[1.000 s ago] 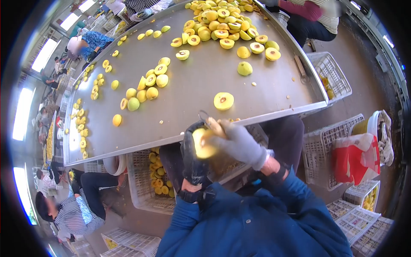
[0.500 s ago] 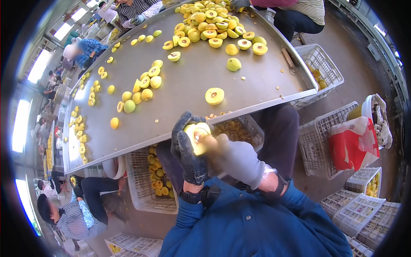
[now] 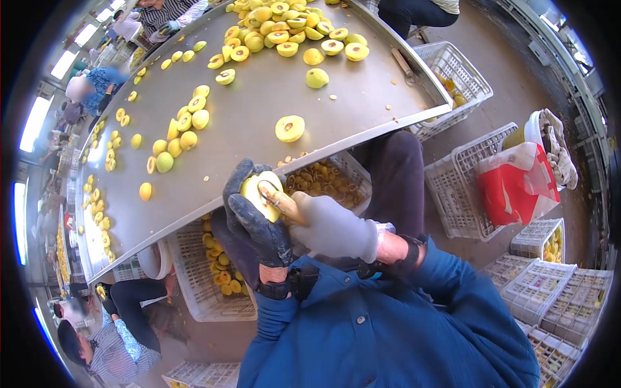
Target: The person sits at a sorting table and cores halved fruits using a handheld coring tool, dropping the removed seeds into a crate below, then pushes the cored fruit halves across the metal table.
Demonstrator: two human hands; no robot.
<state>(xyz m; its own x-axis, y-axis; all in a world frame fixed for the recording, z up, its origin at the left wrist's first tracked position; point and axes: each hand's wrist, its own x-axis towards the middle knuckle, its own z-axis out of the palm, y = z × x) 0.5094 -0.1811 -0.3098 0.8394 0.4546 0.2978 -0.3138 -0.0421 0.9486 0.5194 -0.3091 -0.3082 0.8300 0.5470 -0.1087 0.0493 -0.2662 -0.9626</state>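
Note:
My left hand, in a dark, worn glove, is closed around a yellow peach half with its cut face up. My right hand, in a pale grey glove, grips a pitting tool by its wooden handle. The tool's curved metal end is at the pit in the middle of the cut face. Both hands are over my lap, just off the near edge of the metal table. On the table close by lies another peach half, cut side up.
A heap of peach halves covers the table's far part, near another wooden-handled tool. Below the edge stand a crate of scraps and a crate of fruit. More crates and a red bag are at right. Co-workers sit around.
The view has shifted, so the table and crates appear further left and higher. The tool, blurred before, now shows clearly at the pit; my left hand still holds the peach half.

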